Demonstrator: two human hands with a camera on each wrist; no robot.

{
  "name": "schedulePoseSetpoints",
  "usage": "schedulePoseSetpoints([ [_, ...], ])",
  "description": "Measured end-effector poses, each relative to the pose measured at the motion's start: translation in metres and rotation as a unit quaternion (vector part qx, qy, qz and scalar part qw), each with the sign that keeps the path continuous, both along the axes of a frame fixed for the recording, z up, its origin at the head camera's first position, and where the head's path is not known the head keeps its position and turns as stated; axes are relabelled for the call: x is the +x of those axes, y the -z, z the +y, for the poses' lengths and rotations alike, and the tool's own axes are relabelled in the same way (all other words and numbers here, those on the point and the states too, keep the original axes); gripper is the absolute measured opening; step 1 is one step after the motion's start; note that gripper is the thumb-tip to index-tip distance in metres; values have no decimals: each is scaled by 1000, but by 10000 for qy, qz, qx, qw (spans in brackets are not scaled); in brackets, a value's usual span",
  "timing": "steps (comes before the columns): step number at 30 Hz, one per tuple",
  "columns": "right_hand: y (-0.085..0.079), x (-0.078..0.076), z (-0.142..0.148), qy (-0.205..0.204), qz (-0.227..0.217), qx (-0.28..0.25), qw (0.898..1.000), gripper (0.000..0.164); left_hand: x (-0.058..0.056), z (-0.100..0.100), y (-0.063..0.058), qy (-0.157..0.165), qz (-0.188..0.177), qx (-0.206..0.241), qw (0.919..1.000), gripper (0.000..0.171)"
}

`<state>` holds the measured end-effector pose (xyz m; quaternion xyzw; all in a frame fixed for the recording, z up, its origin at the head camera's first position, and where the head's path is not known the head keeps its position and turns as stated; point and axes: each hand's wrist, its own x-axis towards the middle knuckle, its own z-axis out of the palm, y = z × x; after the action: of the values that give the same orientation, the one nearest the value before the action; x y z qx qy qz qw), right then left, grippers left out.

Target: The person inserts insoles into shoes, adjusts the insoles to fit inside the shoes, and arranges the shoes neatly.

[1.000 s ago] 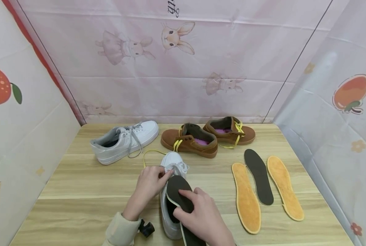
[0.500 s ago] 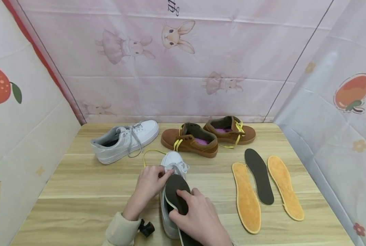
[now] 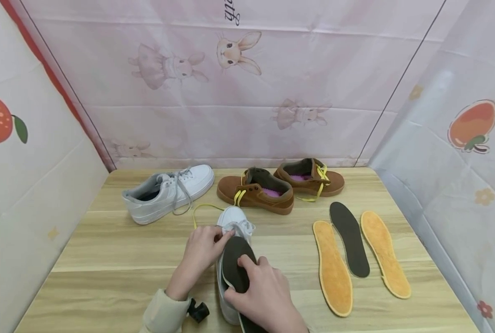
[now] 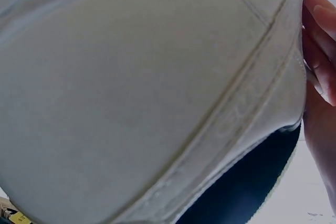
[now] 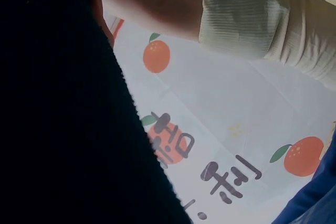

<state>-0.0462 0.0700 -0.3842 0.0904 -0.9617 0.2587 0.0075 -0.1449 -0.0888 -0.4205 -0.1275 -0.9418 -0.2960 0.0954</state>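
Note:
In the head view a white sneaker (image 3: 232, 215) stands at the front middle of the table, toe pointing away. My left hand (image 3: 200, 246) pinches the sneaker's tongue near the laces. With my right hand (image 3: 267, 289) I grip a dark grey insole (image 3: 233, 260) between thumb and fingers, its front end over the shoe opening close to the tongue. The insole hides much of the opening. White shoe leather fills most of the left wrist view, with the dark insole (image 4: 247, 182) below its collar edge. In the right wrist view the insole (image 5: 68, 124) is a large black shape.
To the right lie two orange insoles (image 3: 333, 273) (image 3: 383, 252) and another dark insole (image 3: 350, 238). Two brown shoes (image 3: 268, 201) (image 3: 334, 182) with yellow laces stand at the back, beside a second white sneaker (image 3: 197, 182). A yellow lace (image 3: 201, 206) trails on the table.
My right hand has moved slightly left with the dark insole, bringing it more over the white sneaker's opening. My left hand stays at the tongue.

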Motion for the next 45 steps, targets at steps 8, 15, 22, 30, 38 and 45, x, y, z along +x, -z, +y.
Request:
schedulePoseSetpoints([
  [8,2,0,-4,-22,-49,332,9994,49,1,0,0,13,9,-23,10000,48],
  [15,4,-1,-8,-11,-78,693,9976,71,0,0,0,-17,20,-44,10000,48],
  [22,6,-1,-10,100,198,734,9971,57,1,0,0,15,64,-11,10000,48],
  [30,6,-2,-12,217,538,606,9965,35,1,-1,0,71,79,45,9999,48],
  [38,4,-2,-10,209,557,532,9968,28,1,-1,0,31,39,33,10000,47],
  [45,2,-2,-9,133,435,547,9975,32,1,-1,0,45,10,70,10000,47],
])
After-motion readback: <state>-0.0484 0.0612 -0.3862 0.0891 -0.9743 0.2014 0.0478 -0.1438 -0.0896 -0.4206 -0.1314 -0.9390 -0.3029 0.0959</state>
